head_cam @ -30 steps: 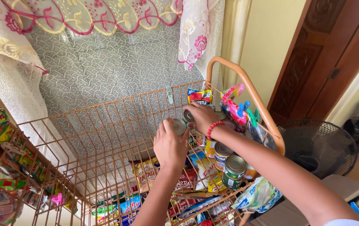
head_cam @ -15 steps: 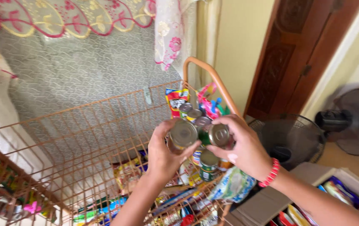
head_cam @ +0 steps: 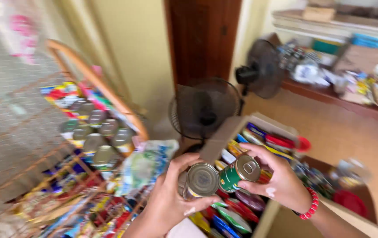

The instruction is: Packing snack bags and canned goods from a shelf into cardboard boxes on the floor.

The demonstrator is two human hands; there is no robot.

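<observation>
My left hand (head_cam: 169,200) grips a tin can with a silver lid (head_cam: 200,180). My right hand (head_cam: 279,180), a red bead bracelet on its wrist, holds a green-labelled can with a pull-tab lid (head_cam: 238,172). The two cans touch side by side above an open cardboard box (head_cam: 230,128) packed with coloured snack packets. Several more cans (head_cam: 94,136) stand on the orange wire rack (head_cam: 96,83) at the left, blurred.
A black floor fan (head_cam: 204,108) stands behind the box, and a second fan (head_cam: 261,66) is near a cluttered wooden shelf (head_cam: 343,99) at the right. A dark wooden door (head_cam: 202,39) is at the back. A pale plastic packet (head_cam: 147,165) hangs off the rack's edge.
Both hands lifted a can each off the wire rack and swung right with them, from over the rack to above the cardboard box. The view turned right too.
</observation>
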